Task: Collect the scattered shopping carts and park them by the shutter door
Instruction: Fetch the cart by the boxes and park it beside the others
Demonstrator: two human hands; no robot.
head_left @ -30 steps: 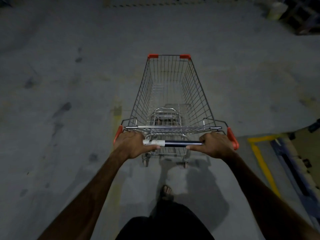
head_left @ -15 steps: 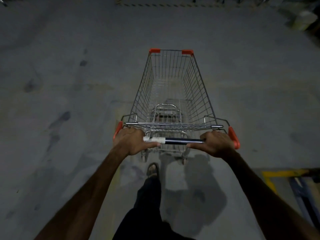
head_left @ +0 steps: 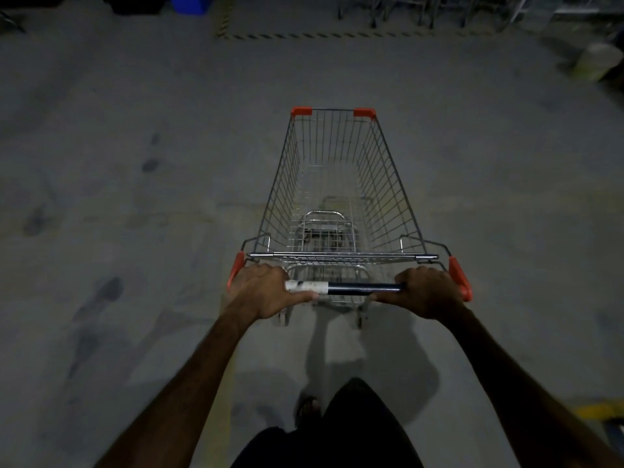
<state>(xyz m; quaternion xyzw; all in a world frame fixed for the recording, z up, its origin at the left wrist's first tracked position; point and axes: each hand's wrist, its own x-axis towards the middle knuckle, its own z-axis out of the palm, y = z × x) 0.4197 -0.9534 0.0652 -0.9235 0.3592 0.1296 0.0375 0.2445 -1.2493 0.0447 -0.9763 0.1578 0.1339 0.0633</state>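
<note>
shiny metal wire cart point(head_left: 341, 184), matt rough concrete floor point(head_left: 135, 163)

One wire shopping cart point(head_left: 337, 197), two hands point(head_left: 263, 292) point(head_left: 425, 292), four orange corner guards point(head_left: 301, 111), one blue bin point(head_left: 187, 1).

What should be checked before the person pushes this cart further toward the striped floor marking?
1. Left hand grips the dark handle bar: ok.
2. Right hand grips the same bar: ok.
3. Silver wire shopping cart with orange corner caps has an empty basket: ok.
4. Grey concrete floor straight ahead is free up to the yellow-black striped line: ok.
5. Shutter door in view: cannot tell.
6. Cart wheels rolling straight: cannot tell.
</note>
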